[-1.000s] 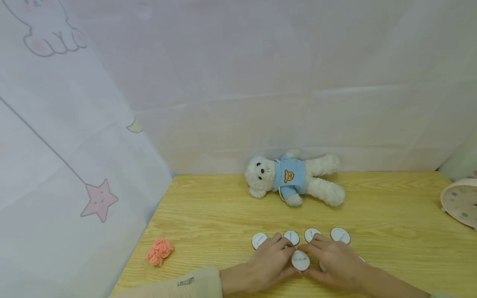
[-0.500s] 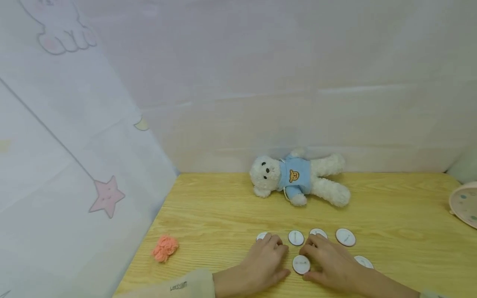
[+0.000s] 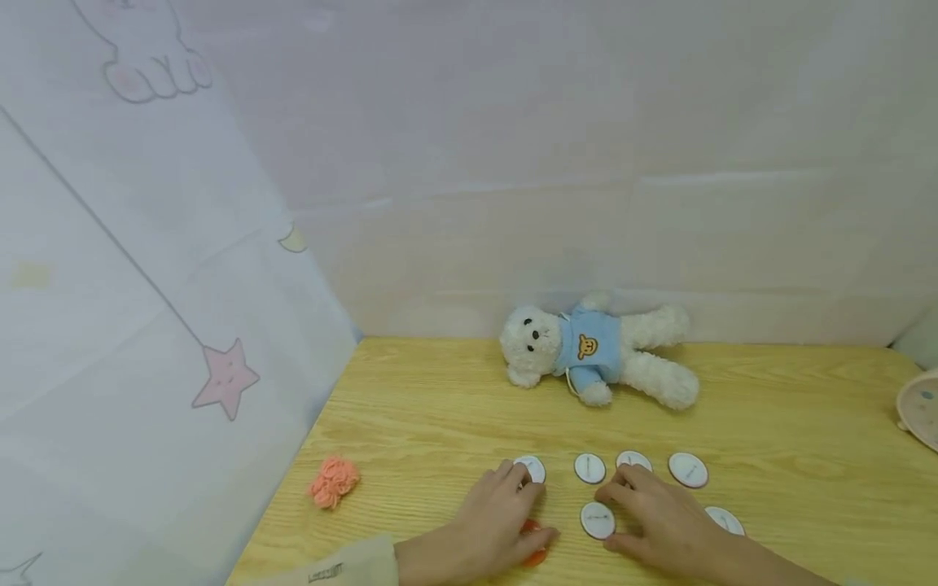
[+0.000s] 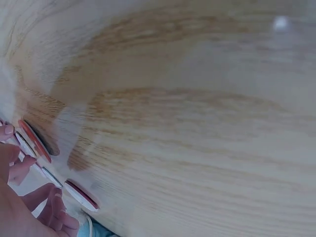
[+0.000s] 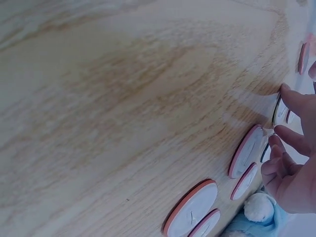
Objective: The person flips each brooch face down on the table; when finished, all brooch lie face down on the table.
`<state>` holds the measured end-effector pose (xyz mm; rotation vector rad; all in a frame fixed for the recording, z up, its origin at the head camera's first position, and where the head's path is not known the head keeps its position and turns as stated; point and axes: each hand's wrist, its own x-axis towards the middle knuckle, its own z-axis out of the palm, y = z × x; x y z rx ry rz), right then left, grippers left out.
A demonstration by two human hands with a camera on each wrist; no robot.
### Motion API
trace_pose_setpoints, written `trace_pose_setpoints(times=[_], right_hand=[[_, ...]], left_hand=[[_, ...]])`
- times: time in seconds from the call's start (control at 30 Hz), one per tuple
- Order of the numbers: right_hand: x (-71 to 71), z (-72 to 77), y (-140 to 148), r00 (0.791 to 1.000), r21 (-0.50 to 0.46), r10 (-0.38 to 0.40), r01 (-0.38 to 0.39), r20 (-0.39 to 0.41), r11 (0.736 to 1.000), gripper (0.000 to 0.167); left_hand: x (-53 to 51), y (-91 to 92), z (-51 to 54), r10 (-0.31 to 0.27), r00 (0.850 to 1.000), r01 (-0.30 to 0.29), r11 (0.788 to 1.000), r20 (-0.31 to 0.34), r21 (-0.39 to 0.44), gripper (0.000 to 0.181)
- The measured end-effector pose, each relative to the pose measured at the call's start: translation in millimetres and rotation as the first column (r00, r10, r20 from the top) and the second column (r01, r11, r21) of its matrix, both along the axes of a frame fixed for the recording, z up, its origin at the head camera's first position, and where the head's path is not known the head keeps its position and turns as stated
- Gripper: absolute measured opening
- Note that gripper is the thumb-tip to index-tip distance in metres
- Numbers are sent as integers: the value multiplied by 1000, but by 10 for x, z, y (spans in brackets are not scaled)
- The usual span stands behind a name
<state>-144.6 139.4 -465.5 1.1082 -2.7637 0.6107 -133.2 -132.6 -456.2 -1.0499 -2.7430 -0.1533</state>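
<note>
In the head view, my right hand (image 3: pixel 663 513) has thumb and forefinger at opposite edges of a round white-backed pin badge (image 3: pixel 598 521) lying flat on the wooden table. The right wrist view shows that thumb and finger (image 5: pixel 294 138) spanning the dark-rimmed badge (image 5: pixel 280 109). My left hand (image 3: pixel 494 517) hovers with loosely bent fingers, its thumb over a red badge (image 3: pixel 536 557) partly covered by it. Beyond its fingertips lies another white-backed badge (image 3: pixel 533 469). In the left wrist view, the red-rimmed badge (image 4: pixel 34 140) lies beside the left hand (image 4: pixel 29 197), with nothing visibly gripped.
More pin-backed badges stand in a row behind the hands: one in the middle (image 3: pixel 589 468), one partly covered (image 3: pixel 634 461), one at right (image 3: pixel 689 470). Another (image 3: pixel 724 521) is beyond the right hand. A plush bear (image 3: pixel 593 346), coral yarn bundle (image 3: pixel 334 482) and round beige object (image 3: pixel 919 411) sit around.
My left hand has drawn away to the left from the badge both hands were at, uncovering the red badge. The right hand stays at the white-backed badge. The view has shifted slightly.
</note>
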Motion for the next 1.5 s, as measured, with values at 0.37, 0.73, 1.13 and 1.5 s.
trace_pose_setpoints(times=[0.37,0.73,1.13,1.5], right_hand=[[26,61,-159,992,-43,81,-85,-96,995,34],[36,100,-385,971,-45,225,-229,-76,972,41],[-8,52,-516,922,-14,320,-330,-217,944,35],[-29,149,-604,568,168,428,-452,-703,876,35]], left_hand=[[129,-237,-55,-114,993,114,993,-14,39,56],[91,-178,-77,-138,990,138,989,7,60,47],[73,-113,-64,-77,993,64,988,86,142,41],[78,-99,55,-81,973,38,979,217,198,41]])
